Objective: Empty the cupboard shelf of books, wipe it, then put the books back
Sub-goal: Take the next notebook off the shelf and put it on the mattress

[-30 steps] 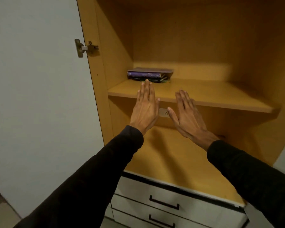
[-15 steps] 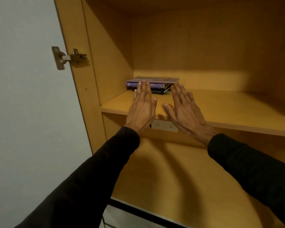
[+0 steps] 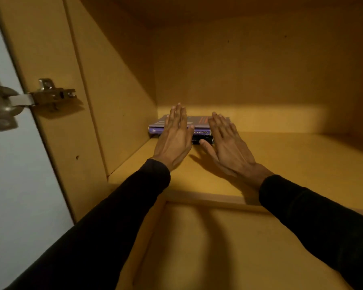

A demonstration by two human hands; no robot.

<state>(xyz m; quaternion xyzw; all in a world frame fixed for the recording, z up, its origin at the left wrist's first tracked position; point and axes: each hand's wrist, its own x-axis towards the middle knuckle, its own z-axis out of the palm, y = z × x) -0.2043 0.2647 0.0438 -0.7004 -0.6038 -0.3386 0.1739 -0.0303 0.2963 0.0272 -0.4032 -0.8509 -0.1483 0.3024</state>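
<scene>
A small stack of books (image 3: 198,124), purple on top and dark below, lies flat in the back left corner of the wooden cupboard shelf (image 3: 291,164). My left hand (image 3: 175,137) reaches over the stack's left part with straight fingers laid above the top cover. My right hand (image 3: 226,141) is at the stack's right end, fingers straight over the cover, thumb by the lower book's spine. Neither hand grips anything. Dark sleeves cover both arms.
The cupboard's left wall (image 3: 117,97) stands right beside the books. A metal hinge (image 3: 29,99) joins it to the open white door (image 3: 8,174) at the left. A lower shelf (image 3: 228,248) lies beneath. The shelf stretches bare to the right of the books.
Both hands have moved forward into the cupboard, from the shelf's front edge to over the stack of books. The view has come closer to the shelf.
</scene>
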